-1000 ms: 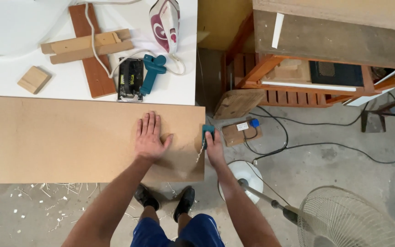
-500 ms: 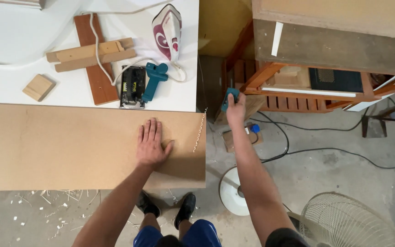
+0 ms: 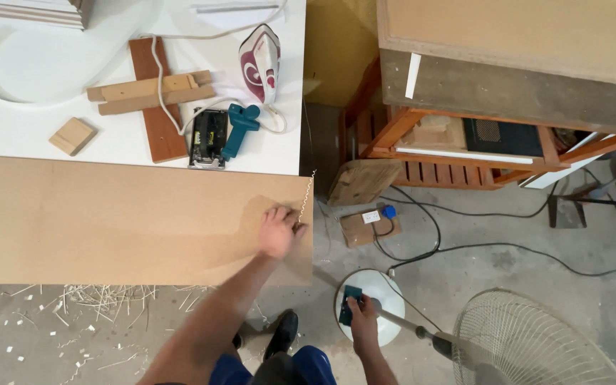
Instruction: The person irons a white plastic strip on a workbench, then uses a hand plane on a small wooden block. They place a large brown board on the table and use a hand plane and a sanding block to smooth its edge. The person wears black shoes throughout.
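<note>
Left hand [image 3: 278, 232] pinches a curled shaving [image 3: 305, 199] at the brown board [image 3: 108, 221] edge; right hand [image 3: 361, 321] grips a small teal tool [image 3: 351, 304].

Head camera, single overhead view, facing straight down.
Worn at head height, it looks down past the person's own arms; the brown board [image 3: 108, 228] and white worktable [image 3: 51, 78] fill the upper left, the concrete floor [image 3: 507, 285] the right, the shoes [image 3: 279, 335] bottom centre. Mid-range framing.
</note>
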